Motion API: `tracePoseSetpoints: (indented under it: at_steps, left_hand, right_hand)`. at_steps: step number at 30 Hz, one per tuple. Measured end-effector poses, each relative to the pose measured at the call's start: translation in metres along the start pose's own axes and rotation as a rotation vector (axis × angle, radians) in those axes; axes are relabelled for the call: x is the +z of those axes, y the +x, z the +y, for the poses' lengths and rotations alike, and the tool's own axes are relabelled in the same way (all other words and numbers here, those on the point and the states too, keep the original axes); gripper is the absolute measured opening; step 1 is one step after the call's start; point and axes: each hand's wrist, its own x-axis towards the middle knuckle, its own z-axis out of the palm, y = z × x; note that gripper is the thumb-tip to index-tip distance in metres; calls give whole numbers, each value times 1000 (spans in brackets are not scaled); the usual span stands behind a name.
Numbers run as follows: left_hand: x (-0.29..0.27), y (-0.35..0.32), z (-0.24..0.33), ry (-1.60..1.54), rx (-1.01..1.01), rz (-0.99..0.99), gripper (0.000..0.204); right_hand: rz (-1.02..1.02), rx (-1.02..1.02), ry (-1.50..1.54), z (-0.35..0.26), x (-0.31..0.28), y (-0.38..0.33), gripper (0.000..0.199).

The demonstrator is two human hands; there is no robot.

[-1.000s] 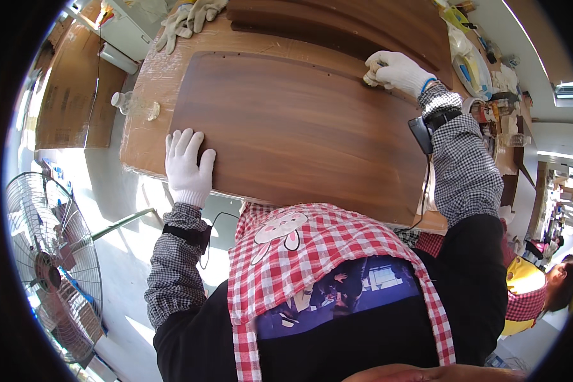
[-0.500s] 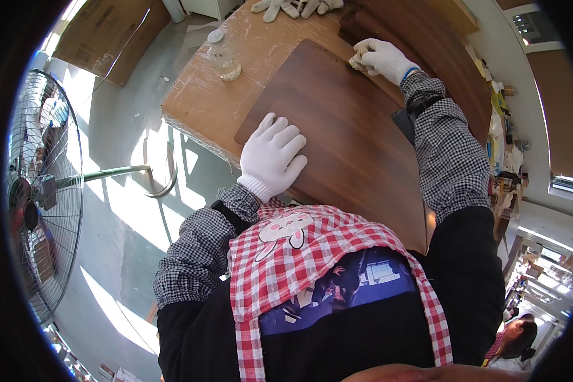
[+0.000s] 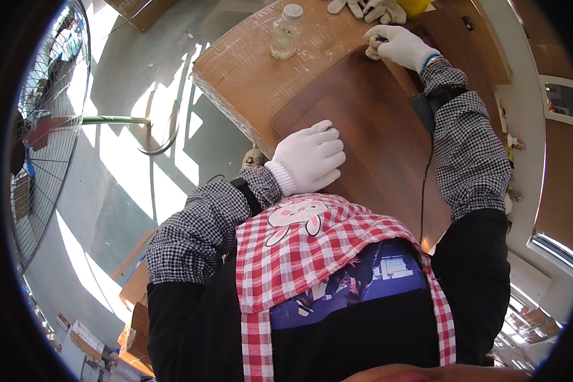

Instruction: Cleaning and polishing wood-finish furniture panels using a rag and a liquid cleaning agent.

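Panel point(image 3: 379, 124) of dark brown, wood-grained material with rounded corners lies flat on a table point(image 3: 239, 70) covered in plastic-wrapped cardboard, in front of a worker in white knit gloves. The left hand point(image 3: 311, 158) rests palm down on the panel near its near-left edge, fingers extended and lying close together, gripping nothing. The right hand point(image 3: 401, 48), at the panel's far end, has its fingers curled and pinched on a small pale wad point(image 3: 372, 52); what it is made of is too small to tell, and whether it touches the panel cannot be told. Just beyond that hand, a pair of off-white gloves point(image 3: 385, 11) lies at the table's far edge, next to something yellow point(image 3: 415, 6). A clear bottle point(image 3: 285, 35) with a white cap stands on the wrapping, to the left of the panel. More dark brown boards point(image 3: 468, 54) lie to the right. The worker wears checked black-and-white sleeves point(image 3: 474, 156) with black bands at both wrists, a dark device point(image 3: 423, 112) strapped on the right one, and a red-and-white checked apron point(image 3: 337, 245) bearing a rabbit face. At left, a large caged fan point(image 3: 51, 137) stands on the sunlit floor point(image 3: 118, 184).
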Motion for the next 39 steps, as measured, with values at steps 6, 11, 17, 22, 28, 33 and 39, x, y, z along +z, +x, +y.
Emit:
tracePoseSetpoints:
  at_steps: [6,11,17,22,28,33,39]
  left_hand:
    - [9,-9,-2,53,19,43,16]
    - [20,-21,-1,71,43,111,14]
    - [9,-30,8,6,92,125,15]
    - [-25,-24,2,-30,-96,97,22]
    - [-43,34,-17,264,-599,-151,55]
    - [-28,91,-22,434,-762,-405,73]
    - [-16,110,-21,423,-831,-378,78]
  right_hand:
    - [-301,-254,-352,-79,62,-20,35]
    - [-451,-508,-396,-147,132,-44,32]
    - [-370,-416,-36,-160,152,-77,38]
    - [65,-108,681,-66,105,-152,40]
    - [750,191,1146,95,111,-307,35]
    - [1309,119,1253,209,167,-442,29]
    - [1734,403,1496,259,231,-493,32]
